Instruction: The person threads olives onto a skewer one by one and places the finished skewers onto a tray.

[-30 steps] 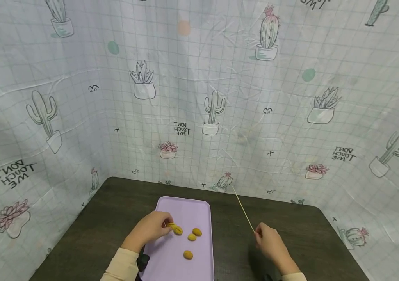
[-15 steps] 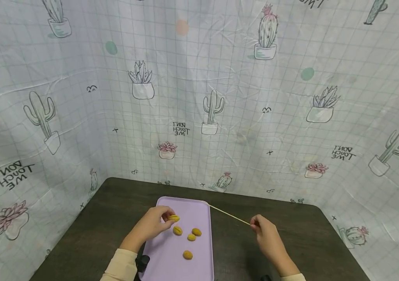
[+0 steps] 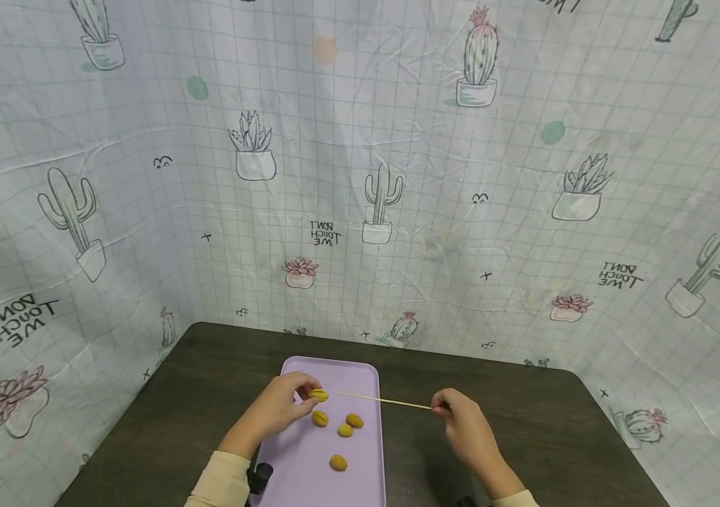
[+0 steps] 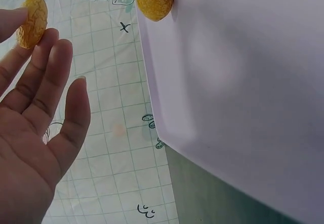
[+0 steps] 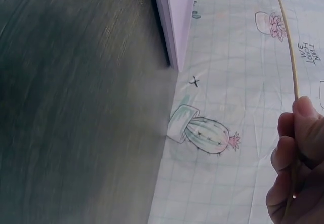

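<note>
Your left hand point(image 3: 276, 408), pinching yellow fruit point(image 3: 318, 395); right hand point(image 3: 466, 424), pinching thin stick point(image 3: 404, 403).
Stick bare, no fruit threaded; four loose fruits point(image 3: 337, 462) between your hands, on tray point(image 3: 360, 489).

The near edge of the tray point(image 3: 360, 451) falls below the head view, and the left hand point(image 3: 279, 407) hides part of its left edge, plus one end of the yellow piece point(image 3: 319, 395). The far tip of the stick point(image 3: 401, 403) is too faint to place exactly; the right wrist view crops it.
</note>
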A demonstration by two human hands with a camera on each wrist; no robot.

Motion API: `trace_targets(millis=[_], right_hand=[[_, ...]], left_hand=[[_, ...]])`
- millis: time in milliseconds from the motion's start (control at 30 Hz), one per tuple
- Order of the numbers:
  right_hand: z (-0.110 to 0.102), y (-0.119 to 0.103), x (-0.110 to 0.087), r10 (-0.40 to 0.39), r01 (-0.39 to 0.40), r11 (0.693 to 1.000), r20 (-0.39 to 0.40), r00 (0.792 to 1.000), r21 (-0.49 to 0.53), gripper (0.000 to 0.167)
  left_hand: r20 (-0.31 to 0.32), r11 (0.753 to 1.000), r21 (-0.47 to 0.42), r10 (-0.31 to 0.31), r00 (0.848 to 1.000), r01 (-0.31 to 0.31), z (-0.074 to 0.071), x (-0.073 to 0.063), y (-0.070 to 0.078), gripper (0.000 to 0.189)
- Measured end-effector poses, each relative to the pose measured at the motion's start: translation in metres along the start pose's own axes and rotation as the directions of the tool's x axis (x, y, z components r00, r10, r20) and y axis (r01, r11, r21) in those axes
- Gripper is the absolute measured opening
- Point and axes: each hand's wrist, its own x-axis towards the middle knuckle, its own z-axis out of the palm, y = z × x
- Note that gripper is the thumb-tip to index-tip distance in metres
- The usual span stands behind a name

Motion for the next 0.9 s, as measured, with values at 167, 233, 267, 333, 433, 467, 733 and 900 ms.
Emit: trace_targets(millis=[167,233,267,333,433,467,733,900], right_hand=[[0.0046,-0.0038,0.0009,-0.039,0.040,0.999,-0.019,0.999,0.008,0.020],[0.0058,-0.0047,0.0007,-0.040,0.040,0.999,-0.017,0.999,0.015,0.020],[0.0062,-0.0049,0.0005,-0.035,0.036,0.999,-0.011,0.999,0.017,0.021],[0.0071,-0.0047,0.0003,-0.019,0.019,1.000,-0.003,1.000,0.017,0.021],[0.0079,-0.0033,0.0006,-0.009,0.009,1.000,0.000,1.000,0.014,0.021],[0.0079,-0.0028,0.0008,-0.012,0.012,1.000,-0.002,1.000,0.013,0.021],[0.0067,-0.0024,-0.0006,-0.037,0.037,0.999,-0.012,0.999,-0.004,0.018],[0.0077,-0.0049,-0.0022,-0.044,0.043,0.999,-0.027,0.999,-0.004,0.022]], left_hand=[[-0.002,1.000,0.004,0.003,1.000,-0.003,0.0013,-0.0005,0.0002,0.011],[-0.002,1.000,0.002,0.007,1.000,-0.007,0.0018,-0.0007,0.0002,0.011],[0.000,1.000,0.001,0.007,1.000,-0.007,0.0020,-0.0006,0.0002,0.011],[0.001,1.000,0.004,0.010,1.000,-0.010,0.0019,0.0000,0.0005,0.011],[0.004,1.000,0.008,0.010,1.000,-0.010,0.0022,0.0016,0.0004,0.011],[0.002,1.000,0.011,0.017,1.000,-0.017,0.0021,0.0022,0.0006,0.011],[-0.011,0.999,0.014,0.033,0.999,-0.033,0.0028,0.0026,0.0035,0.011],[-0.007,1.000,0.024,0.019,1.000,-0.019,0.0031,0.0016,0.0063,0.012]])
